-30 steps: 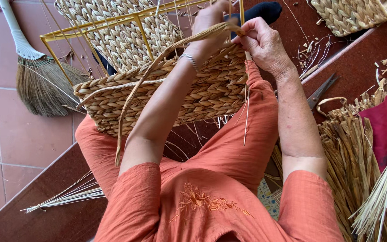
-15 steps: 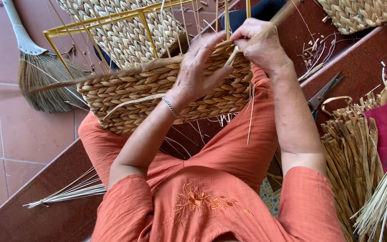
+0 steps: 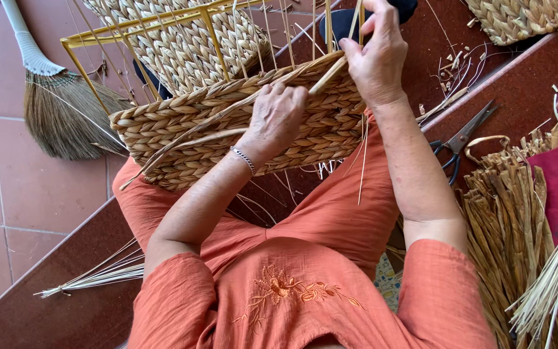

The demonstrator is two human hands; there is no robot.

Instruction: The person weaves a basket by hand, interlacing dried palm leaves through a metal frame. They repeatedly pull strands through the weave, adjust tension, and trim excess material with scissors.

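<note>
Floor of pale pink square tiles (image 3: 27, 194) at left; a dark red-brown polished stone step (image 3: 524, 84) runs diagonally from lower left to upper right, and the person in orange clothing sits on it. A straw broom with a white handle (image 3: 59, 110) lies on the tiles near the upper left. On the step at right: black-handled scissors (image 3: 463, 139), a heap of dried flat reed strips (image 3: 518, 220), and a bundle of thin pale stalks (image 3: 550, 284) near the right edge. A second woven basket (image 3: 524, 19) sits at the top right corner. The half-woven oblong basket of braided tan fibre (image 3: 227, 136) rests on the person's lap, long axis running lower left to upper right, open side facing away, with a yellow metal wire frame (image 3: 137, 26) rising above it. Left hand (image 3: 276, 119) curled, fingers pressing the braid at the rim. Right hand (image 3: 376, 58) closed around a tan weaving strand (image 3: 327, 74) at the rim's far right end.
</note>
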